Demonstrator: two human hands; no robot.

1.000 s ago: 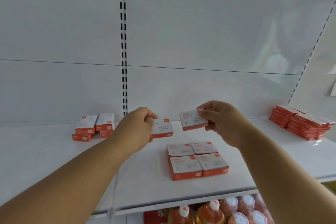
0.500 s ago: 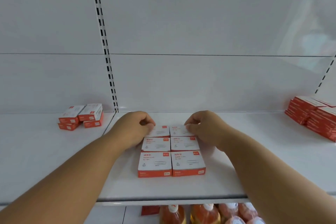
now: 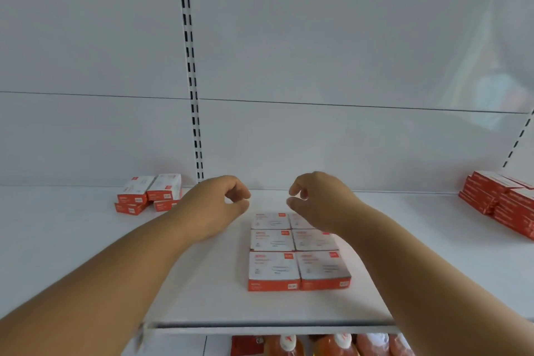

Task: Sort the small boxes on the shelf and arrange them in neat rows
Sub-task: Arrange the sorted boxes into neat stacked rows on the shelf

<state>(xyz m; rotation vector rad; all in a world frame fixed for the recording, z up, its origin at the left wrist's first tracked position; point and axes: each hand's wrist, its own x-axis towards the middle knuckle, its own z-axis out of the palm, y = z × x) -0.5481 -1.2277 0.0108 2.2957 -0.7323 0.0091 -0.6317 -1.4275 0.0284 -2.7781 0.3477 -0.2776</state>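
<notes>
Six small boxes (image 3: 297,251) laid flat in a two-wide, three-deep block near the shelf (image 3: 86,254) front edge, sides touching. Left hand (image 3: 213,208) and right hand (image 3: 320,205) raised above the block's back row, fingers loosely curled, empty, gripping nothing; right wrist hiding part of the back-right box. Small pile of boxes (image 3: 150,193) toward the back left. Taller red stack (image 3: 502,199) at the right edge. Bottles (image 3: 326,345) below the front lip.

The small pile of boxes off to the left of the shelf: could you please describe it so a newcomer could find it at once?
Start at the slotted upright strip on the white back wall and follow it down to the shelf. Just left of its foot sits the left pile of red-and-white boxes. Unlike the flat grid in the middle, it is stacked two high and slightly askew.
</notes>
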